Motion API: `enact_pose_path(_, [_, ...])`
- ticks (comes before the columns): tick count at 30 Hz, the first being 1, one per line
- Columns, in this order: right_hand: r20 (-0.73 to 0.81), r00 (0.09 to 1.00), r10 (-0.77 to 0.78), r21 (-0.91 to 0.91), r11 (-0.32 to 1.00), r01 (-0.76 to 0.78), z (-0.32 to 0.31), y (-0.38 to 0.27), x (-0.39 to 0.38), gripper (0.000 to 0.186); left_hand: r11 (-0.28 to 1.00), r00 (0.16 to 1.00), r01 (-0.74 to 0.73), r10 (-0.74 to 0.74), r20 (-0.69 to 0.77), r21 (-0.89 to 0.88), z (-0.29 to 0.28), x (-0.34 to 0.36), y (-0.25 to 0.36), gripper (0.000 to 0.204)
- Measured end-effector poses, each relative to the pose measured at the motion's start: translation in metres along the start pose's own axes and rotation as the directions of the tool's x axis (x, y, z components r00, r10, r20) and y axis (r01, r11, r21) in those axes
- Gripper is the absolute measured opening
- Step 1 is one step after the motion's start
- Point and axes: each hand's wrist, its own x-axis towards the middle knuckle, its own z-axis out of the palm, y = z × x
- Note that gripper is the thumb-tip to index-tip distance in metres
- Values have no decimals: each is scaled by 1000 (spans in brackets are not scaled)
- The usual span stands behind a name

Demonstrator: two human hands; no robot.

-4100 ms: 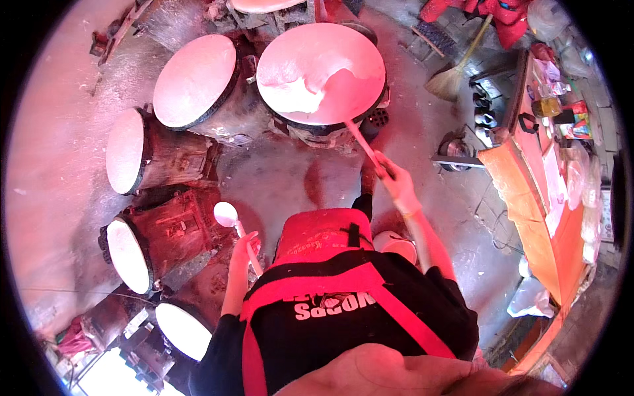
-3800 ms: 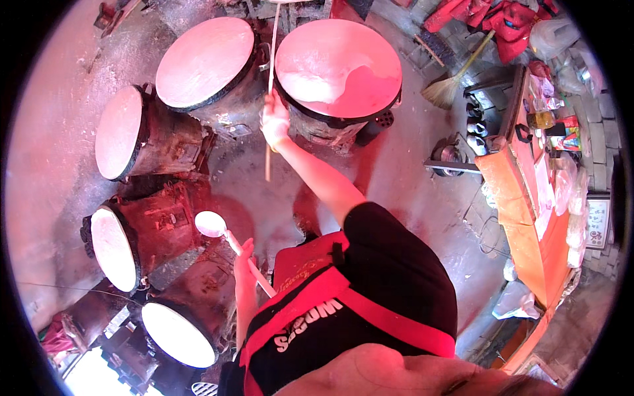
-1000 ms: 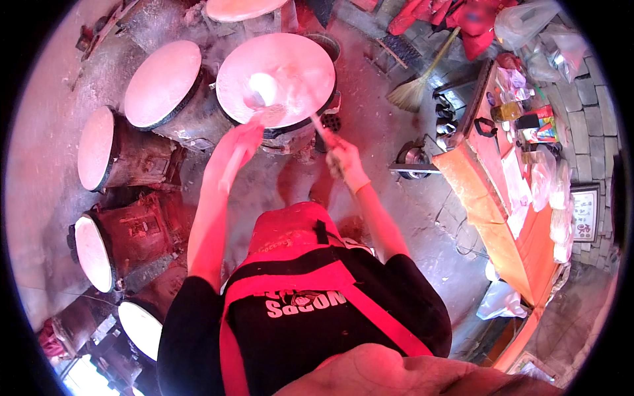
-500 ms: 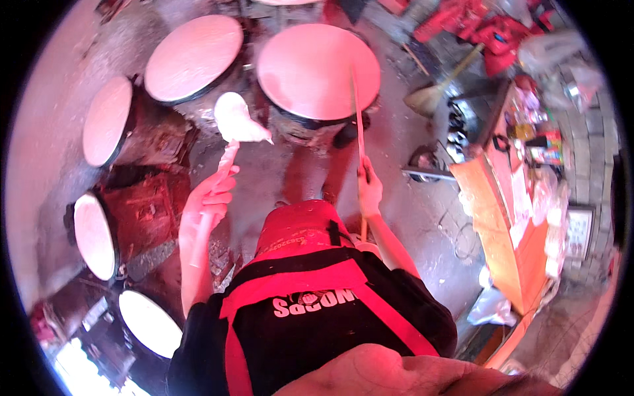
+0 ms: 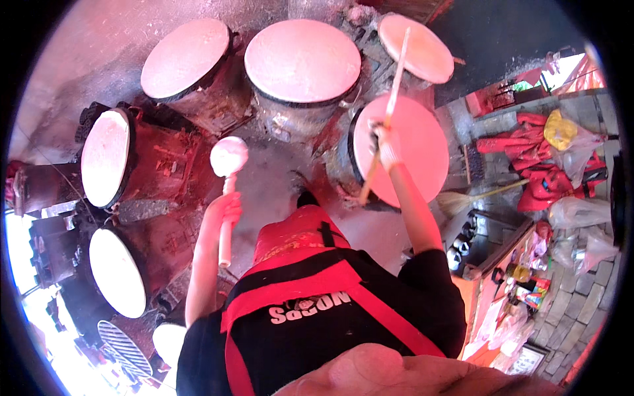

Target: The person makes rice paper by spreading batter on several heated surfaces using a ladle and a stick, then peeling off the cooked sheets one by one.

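Note:
My left hand (image 5: 223,210) is closed round a pale wooden stick (image 5: 226,244), held upright. At its upper end sits a rounded white lump (image 5: 229,156) of what looks like soft dough. My right hand (image 5: 388,148) grips a long, thin wooden stick (image 5: 399,82) near its middle. This stick slants above a round griddle (image 5: 422,155) with a pale top, at my right; whether it touches the surface I cannot tell. Beyond my hands stand another griddle (image 5: 302,59) on a barrel-shaped stove and a smaller round plate (image 5: 416,49).
More round griddles curve along my left: one far left (image 5: 183,59), one at the side (image 5: 105,158), one nearer (image 5: 117,274). A striped round grate (image 5: 124,348) lies near left. At right are a broom (image 5: 462,200), red cloths (image 5: 518,142) and a cluttered table (image 5: 502,300).
The view has turned right, and my right hand with the thin stick is now over the right-hand griddle. The dough lump, drooping sideways before, is now rounded on its stick.

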Motion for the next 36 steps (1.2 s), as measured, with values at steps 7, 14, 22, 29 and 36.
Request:
enact_pose_path(7, [-230, 931, -284, -663, 746, 64, -12, 32, 255, 43, 926, 957, -286, 261, -131, -246, 20, -20, 13, 19])
enact_pose_path(14, [-260, 964, -57, -527, 845, -93, 34, 25, 271, 29, 752, 884, -467, 396, -249, -465, 36, -16, 17, 22])
enact_pose_path(22, [-168, 984, 63, -237, 966, -102, 53, 1, 241, 35, 694, 843, -538, 434, -317, -480, 42, -14, 25, 22])
enact_pose_path(29, [-162, 943, -292, -160, 950, 267, 102, -26, 161, 15, 522, 848, -472, 490, -203, -711, 34, -60, 14, 18])
enact_pose_path(36, [628, 778, 8, -414, 850, 326, 335, 2, 41, 20, 389, 626, -763, 643, -441, -516, -14, -124, 6, 13])
